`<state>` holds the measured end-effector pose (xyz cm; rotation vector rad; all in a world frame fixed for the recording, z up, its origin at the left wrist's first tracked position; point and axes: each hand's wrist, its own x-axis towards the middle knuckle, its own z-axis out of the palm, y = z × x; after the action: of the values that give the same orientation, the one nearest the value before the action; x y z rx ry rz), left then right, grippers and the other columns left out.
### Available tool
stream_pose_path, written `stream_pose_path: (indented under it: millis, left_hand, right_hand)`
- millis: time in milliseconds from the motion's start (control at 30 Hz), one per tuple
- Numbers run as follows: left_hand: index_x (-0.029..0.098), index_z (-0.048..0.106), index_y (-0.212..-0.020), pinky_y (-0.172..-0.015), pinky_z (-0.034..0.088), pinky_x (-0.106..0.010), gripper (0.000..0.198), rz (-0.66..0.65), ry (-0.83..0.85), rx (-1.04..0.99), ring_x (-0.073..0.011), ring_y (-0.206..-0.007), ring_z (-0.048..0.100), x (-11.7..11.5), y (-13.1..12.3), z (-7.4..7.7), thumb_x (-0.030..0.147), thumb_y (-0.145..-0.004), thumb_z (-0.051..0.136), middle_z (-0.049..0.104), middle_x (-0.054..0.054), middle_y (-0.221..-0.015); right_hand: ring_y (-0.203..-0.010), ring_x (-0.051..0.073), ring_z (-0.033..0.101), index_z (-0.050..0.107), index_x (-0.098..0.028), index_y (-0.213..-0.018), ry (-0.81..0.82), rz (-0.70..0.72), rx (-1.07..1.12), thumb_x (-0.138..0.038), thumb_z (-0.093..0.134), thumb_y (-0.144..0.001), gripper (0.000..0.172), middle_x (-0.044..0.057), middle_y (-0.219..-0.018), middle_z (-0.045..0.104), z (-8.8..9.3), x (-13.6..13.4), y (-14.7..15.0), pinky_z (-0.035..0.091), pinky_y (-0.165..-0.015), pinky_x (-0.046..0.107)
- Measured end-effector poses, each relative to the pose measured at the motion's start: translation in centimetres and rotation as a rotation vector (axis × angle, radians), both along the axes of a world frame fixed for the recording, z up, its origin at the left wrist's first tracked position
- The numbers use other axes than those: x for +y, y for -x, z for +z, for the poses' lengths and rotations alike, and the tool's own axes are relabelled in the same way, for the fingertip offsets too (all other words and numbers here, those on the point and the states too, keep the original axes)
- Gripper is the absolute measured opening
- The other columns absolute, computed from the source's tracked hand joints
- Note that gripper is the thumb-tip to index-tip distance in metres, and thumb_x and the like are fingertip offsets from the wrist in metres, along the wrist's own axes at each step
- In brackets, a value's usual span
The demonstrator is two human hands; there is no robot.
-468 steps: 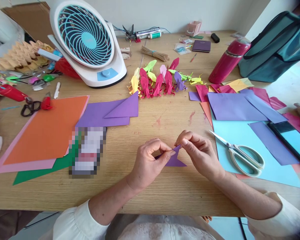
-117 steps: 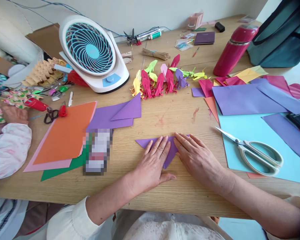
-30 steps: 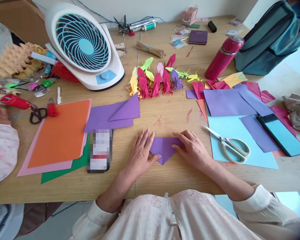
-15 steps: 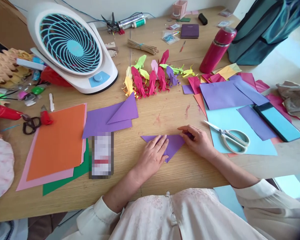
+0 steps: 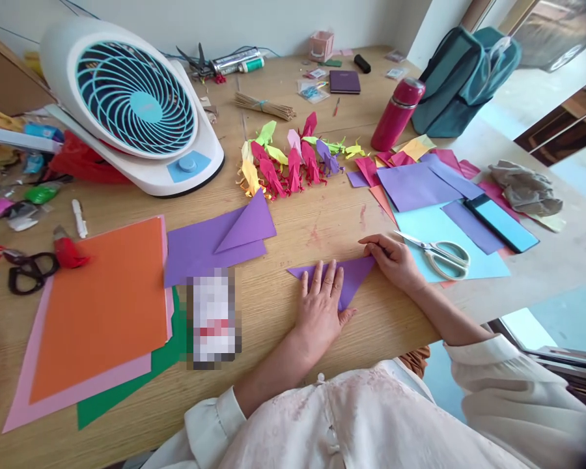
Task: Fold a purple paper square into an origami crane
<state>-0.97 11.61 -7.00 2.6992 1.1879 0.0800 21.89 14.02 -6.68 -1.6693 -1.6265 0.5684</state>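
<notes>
A purple paper (image 5: pixel 355 275), folded into a triangle, lies on the table with its long edge away from me. My left hand (image 5: pixel 321 305) rests flat across its middle with fingers spread, hiding part of the sheet. At the triangle's right corner, my right hand (image 5: pixel 394 262) is closed, its fingers curled and pinched around the tip. White-handled scissors (image 5: pixel 446 259) lie just right of that hand on light blue paper (image 5: pixel 486 266). Further left is another purple sheet (image 5: pixel 195 244) with a folded purple triangle (image 5: pixel 251 225) on top.
Folded paper figures (image 5: pixel 293 169) in several colours stand beyond my hands. A white fan (image 5: pixel 141 117) is at the back left, above an orange sheet stack (image 5: pixel 102 306). On the right are a red flask (image 5: pixel 395 117), a phone (image 5: pixel 502 225) and a teal bag (image 5: pixel 461 85).
The view has turned, shifting the scene. My left hand's fingers have spread wider on the purple triangle. My right hand stays at its right corner.
</notes>
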Motion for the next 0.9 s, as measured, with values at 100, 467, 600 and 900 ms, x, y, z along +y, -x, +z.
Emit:
stream_pose_path:
  millis: [100, 467, 600, 900]
  left_hand:
    - [0.013, 0.027, -0.158, -0.122, 0.025, -0.062, 0.077, 0.056, -0.003, 0.012, -0.0352, -0.154, 0.02, -0.5, -0.4, 0.2, 0.06, -0.098, 0.039, 0.018, -0.008, -0.168]
    - [0.012, 0.032, -0.157, -0.118, 0.036, -0.05, 0.08, 0.094, -0.054, 0.113, -0.0372, -0.151, 0.026, -1.4, -0.8, 0.6, 0.062, -0.096, 0.045, 0.022, -0.01, -0.167]
    - [0.015, 0.033, -0.157, -0.115, 0.038, -0.052, 0.083, 0.08, -0.08, 0.154, -0.0404, -0.15, 0.025, -1.4, -0.9, 0.7, 0.066, -0.093, 0.047, 0.018, -0.009, -0.168]
    - [0.015, 0.03, -0.158, -0.111, 0.04, -0.055, 0.081, 0.07, -0.088, 0.161, -0.0405, -0.15, 0.024, -1.5, -0.9, 0.8, 0.063, -0.094, 0.047, 0.017, -0.007, -0.169]
  right_hand:
    - [-0.079, 0.018, 0.066, 0.069, -0.021, -0.106, 0.017, -0.024, 0.127, -0.042, 0.05, -0.098, 0.03, 0.004, -0.085, 0.073, 0.0, 0.1, -0.1, 0.053, -0.068, 0.029]
    - [-0.089, 0.02, 0.07, 0.067, -0.023, -0.112, 0.181, 0.021, 0.482, -0.048, 0.057, -0.094, 0.033, 0.007, -0.101, 0.075, -0.5, 0.4, -0.9, 0.056, -0.07, 0.031]
    - [-0.086, 0.019, 0.068, 0.064, -0.023, -0.12, 0.192, 0.113, 0.304, -0.038, 0.07, -0.085, 0.039, 0.005, -0.103, 0.072, 0.2, -0.1, -0.2, 0.054, -0.075, 0.032]
    - [-0.074, 0.017, 0.062, 0.064, -0.021, -0.117, 0.251, 0.097, 0.031, -0.022, 0.07, -0.078, 0.039, 0.001, -0.088, 0.069, 1.1, 0.5, 0.9, 0.046, -0.069, 0.03]
